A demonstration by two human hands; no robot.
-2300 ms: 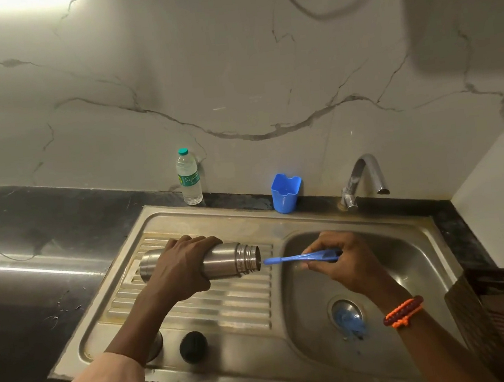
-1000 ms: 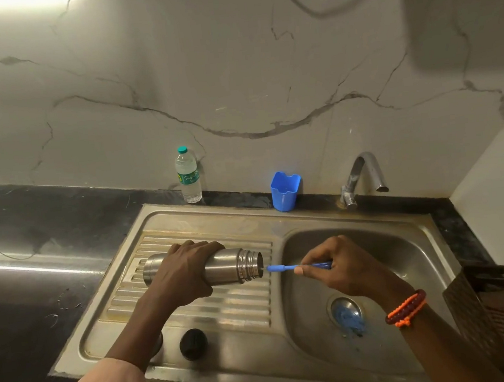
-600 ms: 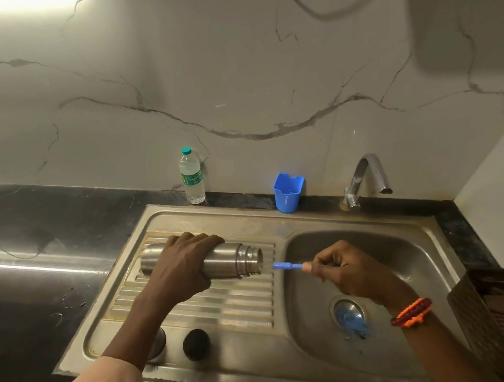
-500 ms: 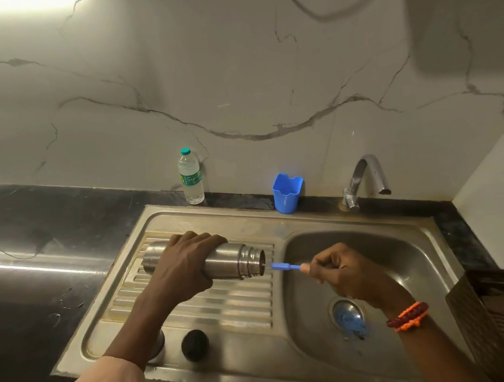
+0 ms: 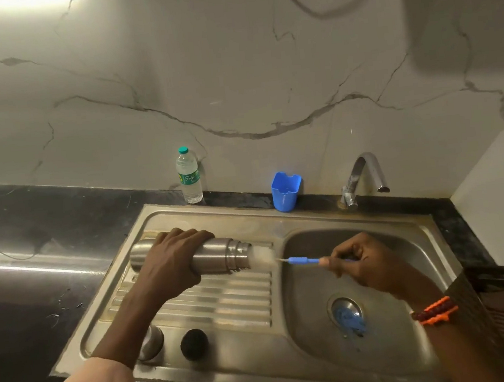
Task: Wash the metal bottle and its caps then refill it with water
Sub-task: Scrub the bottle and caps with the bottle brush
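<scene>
Gripping metal bottle (image 5: 217,255) left hand (image 5: 171,263), right hand (image 5: 365,264) pinching brush (image 5: 298,260)

- Left hand (image 5: 171,263): extended forward from a pale sleeve, fingers curled over a held cylinder, palm down.
- Right hand (image 5: 365,264): fingers closed around a thin handle; wrist banded in orange.

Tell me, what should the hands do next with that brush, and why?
Probably push the bottle brush back in for another scrub. Its white bristles sit blurred at the mouth of the metal bottle, which the left hand holds sideways over the sink; the right hand grips the blue handle.
</scene>
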